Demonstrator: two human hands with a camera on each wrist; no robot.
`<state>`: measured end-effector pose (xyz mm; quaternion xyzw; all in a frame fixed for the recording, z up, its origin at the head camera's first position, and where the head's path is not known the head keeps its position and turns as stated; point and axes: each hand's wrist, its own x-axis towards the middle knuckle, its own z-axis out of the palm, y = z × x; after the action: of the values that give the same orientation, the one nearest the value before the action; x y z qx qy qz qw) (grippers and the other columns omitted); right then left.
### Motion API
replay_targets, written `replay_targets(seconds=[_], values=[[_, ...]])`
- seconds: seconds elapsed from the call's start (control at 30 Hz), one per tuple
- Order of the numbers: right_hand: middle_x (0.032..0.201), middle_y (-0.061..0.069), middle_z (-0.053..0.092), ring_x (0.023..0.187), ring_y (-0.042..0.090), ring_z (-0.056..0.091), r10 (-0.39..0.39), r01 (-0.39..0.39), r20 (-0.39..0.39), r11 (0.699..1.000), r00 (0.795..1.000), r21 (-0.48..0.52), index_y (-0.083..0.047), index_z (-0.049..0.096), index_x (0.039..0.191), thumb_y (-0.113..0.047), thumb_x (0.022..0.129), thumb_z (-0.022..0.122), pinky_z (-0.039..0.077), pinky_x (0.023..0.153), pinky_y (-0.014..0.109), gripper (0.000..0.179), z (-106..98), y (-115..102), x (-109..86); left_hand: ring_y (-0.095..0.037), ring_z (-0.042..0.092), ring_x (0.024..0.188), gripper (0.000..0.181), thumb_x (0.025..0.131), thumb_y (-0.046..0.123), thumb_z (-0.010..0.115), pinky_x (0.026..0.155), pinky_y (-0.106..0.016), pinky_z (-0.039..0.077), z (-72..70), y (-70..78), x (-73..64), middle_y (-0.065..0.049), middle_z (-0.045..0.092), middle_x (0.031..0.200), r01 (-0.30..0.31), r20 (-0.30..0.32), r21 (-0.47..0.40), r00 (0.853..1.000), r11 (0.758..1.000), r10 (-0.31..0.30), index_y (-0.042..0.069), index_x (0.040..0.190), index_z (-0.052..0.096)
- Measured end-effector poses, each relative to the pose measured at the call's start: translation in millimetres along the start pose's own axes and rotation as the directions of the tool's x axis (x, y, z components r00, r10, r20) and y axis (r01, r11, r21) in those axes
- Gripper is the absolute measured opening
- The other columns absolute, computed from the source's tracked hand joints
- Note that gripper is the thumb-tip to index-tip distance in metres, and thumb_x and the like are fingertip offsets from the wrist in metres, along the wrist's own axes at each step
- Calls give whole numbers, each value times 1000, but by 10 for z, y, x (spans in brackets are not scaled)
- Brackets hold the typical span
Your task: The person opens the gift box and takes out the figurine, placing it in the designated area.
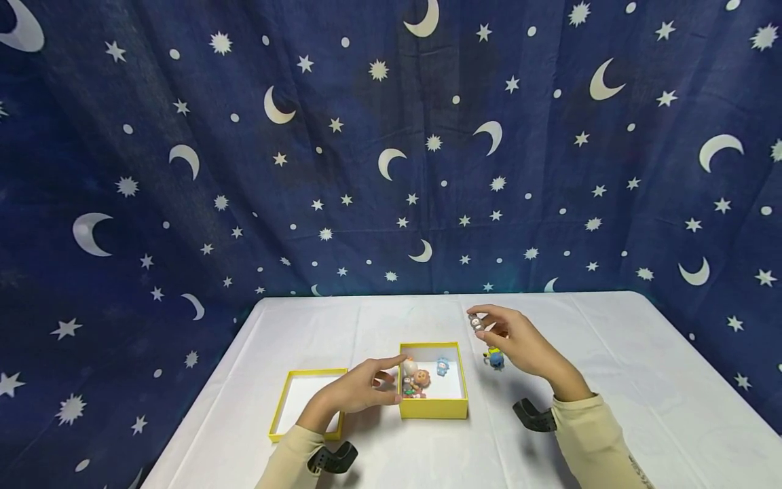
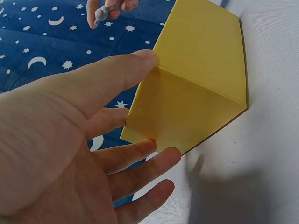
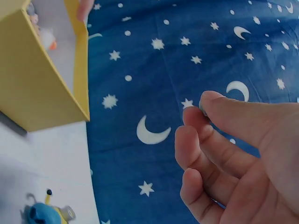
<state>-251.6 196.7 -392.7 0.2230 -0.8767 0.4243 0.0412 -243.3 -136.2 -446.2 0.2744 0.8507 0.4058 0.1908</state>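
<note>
My right hand pinches a small grey figurine with a pale face between thumb and fingertips, raised beyond the right side of a yellow box. In the right wrist view the fingers hide nearly all of it. My left hand rests on the box's left wall, its thumb at the front corner and the other fingers spread along that side. Inside the open box, a brown-maned figurine, a white one and others cluster at the left. A light blue figurine is apart from them.
A blue and yellow figurine is on the white tablecloth, below my right hand. Left of the box lies a shallow yellow-edged lid, white inside and partly covered by my left arm. Behind the table hangs a dark blue star-and-moon curtain.
</note>
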Motion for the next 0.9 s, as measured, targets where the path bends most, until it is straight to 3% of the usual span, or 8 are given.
replay_targets(seconds=[0.43,0.67,0.9], values=[[111,23,70,78,11,65,13,-15,-67,999,998,-29,-2,59,135,0,95,64,52,59,25,40,-194,94,-51,-31,59,128,72,95,24,71,109,-51,47,-11,24,-9,-10,41,161,-4,0,9,1000,1000,4,11,157,37],[111,22,70,79,20,65,68,-80,-122,992,990,-99,-3,59,137,0,95,61,52,62,24,42,-291,179,-70,-30,59,127,73,94,22,71,108,-52,47,-4,23,-10,-9,40,162,-5,0,1,1000,1000,5,11,158,36],[109,24,70,72,13,63,96,-118,-166,985,982,-127,-1,56,140,-1,97,61,49,59,24,44,-332,291,-89,-31,60,126,73,94,22,72,108,-53,47,-1,23,-14,-9,41,161,-12,6,0,1000,1000,12,11,157,37]])
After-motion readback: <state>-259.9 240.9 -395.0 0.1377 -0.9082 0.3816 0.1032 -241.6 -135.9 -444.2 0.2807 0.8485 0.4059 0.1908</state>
